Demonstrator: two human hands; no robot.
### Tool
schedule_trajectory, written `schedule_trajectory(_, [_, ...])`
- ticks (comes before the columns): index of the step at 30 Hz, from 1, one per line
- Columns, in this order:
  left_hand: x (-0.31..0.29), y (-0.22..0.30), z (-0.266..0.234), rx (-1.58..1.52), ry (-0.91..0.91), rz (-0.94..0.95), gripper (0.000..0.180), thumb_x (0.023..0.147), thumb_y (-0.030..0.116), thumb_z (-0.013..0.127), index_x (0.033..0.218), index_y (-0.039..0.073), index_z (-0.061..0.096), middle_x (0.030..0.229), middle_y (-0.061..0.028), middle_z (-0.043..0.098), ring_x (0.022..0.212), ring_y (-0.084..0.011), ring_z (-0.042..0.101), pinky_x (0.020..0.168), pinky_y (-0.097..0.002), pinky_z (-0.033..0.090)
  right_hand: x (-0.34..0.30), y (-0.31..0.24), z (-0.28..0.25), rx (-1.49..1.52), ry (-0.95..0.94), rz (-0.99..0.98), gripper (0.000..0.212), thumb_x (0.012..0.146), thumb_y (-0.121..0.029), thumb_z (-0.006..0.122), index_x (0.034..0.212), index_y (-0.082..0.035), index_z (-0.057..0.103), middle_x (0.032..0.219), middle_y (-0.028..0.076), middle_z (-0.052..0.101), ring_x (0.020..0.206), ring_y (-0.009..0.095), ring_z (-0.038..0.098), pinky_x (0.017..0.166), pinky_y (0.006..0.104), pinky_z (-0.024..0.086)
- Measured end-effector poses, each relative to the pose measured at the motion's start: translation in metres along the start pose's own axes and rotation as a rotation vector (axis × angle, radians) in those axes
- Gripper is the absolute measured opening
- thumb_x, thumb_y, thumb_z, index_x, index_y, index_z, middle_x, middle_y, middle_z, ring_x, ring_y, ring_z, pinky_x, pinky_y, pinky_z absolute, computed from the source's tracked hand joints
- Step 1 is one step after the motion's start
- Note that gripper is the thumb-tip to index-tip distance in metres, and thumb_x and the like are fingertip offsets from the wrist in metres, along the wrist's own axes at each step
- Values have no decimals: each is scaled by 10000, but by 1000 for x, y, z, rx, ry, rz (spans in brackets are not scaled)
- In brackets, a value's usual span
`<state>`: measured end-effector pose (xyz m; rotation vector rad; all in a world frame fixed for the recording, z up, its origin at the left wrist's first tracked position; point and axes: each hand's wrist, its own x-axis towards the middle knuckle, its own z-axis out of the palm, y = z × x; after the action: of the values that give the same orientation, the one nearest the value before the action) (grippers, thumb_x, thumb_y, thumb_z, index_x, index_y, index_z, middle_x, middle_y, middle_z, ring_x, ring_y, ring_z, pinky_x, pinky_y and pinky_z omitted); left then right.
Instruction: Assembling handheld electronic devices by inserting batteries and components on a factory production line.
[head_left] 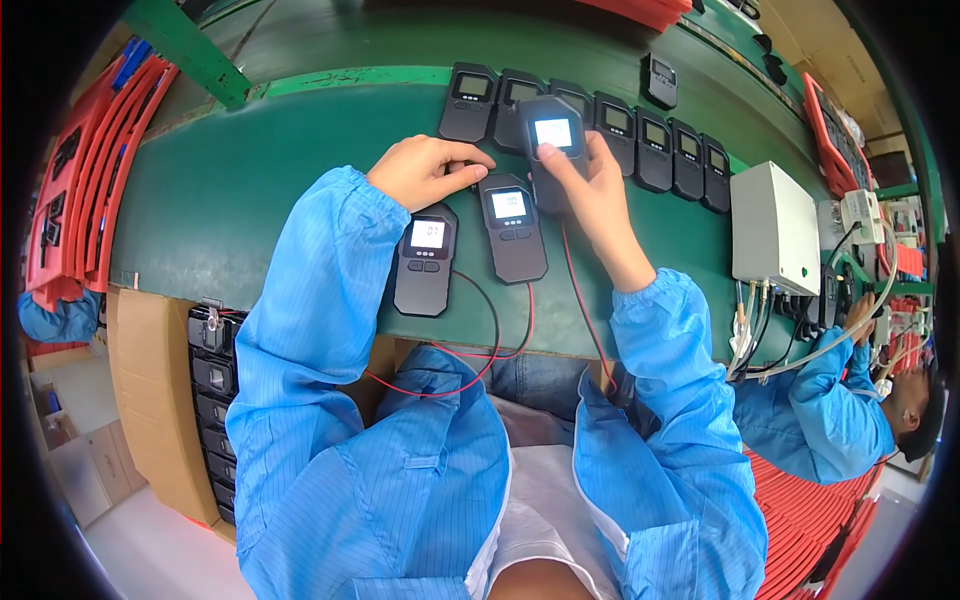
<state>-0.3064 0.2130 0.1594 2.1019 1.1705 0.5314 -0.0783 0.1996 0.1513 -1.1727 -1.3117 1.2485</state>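
My right hand (600,205) grips a dark grey handheld meter (553,165) with a lit screen, its thumb on the front below the screen. A thin red wire hangs from this meter's lower end. My left hand (430,172) is closed, its thumb and forefinger close together at the top corner of a second lit meter (516,243). Whatever lies between those fingertips is hidden. A third lit meter (425,275) lies below my left wrist. Red wires run from the lower two meters past the bench's front edge.
Behind my hands, several dark-screened meters (654,152) stand in a row on the green bench (220,220). A white box (775,222) with cables sits at right. Red trays (90,180) are stacked far left. A carton (155,390) holds black devices. A co-worker (830,420) sits right.
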Motion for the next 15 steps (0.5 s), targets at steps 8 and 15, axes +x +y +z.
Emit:
schedule_trajectory(8, [0, -8, 4, -7, 37, 39, 225, 901, 237, 603, 1064, 105, 685, 660, -41, 607, 490, -89, 426, 470, -278, 332, 1, 9, -2, 12, 32, 10, 320, 977, -356, 520, 1010, -38, 525, 829, -1, 566, 720, 49, 479, 631, 210, 409])
schedule_trajectory(15, [0, -7, 4, 10, 26, 27, 220, 904, 240, 600, 1057, 109, 686, 656, -42, 603, 487, -92, 427, 468, -280, 332, -3, 1, 1, -57, 66, -16, 369, 1006, -387, 427, 1065, -34, 516, 924, 47, 591, 831, 107, 563, 717, 243, 462])
